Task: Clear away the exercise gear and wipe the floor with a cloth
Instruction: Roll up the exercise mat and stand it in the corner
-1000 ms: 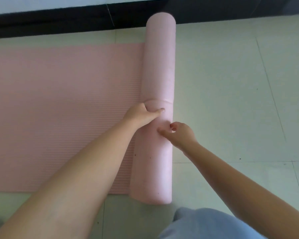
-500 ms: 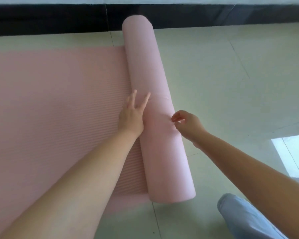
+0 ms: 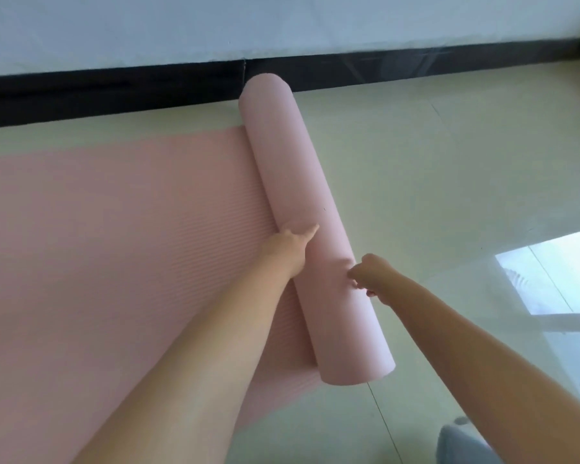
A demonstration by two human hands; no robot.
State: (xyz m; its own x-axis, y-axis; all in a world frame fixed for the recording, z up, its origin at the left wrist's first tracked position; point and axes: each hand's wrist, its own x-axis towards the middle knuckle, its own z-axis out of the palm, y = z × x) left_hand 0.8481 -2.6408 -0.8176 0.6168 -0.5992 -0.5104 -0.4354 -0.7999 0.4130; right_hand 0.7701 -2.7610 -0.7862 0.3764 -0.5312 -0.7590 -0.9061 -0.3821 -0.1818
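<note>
Pink yoga mat (image 3: 98,262) lies part-rolled on the floor (image 3: 449,195); rolled part (image 3: 292,182) slants across it, flat remainder stretching left; since half a second ago left hand (image 3: 290,246) has dropped from splayed fingers on top to the crease, one digit across the roll, rest hidden, grip unclear; right hand (image 3: 370,274) still curled, digging into the right flank; rolling continues, likely much mat left; wiping not begun.

Mat (image 3: 114,246) matt foam, ribbed; floor (image 3: 449,162) glossy tile
</note>
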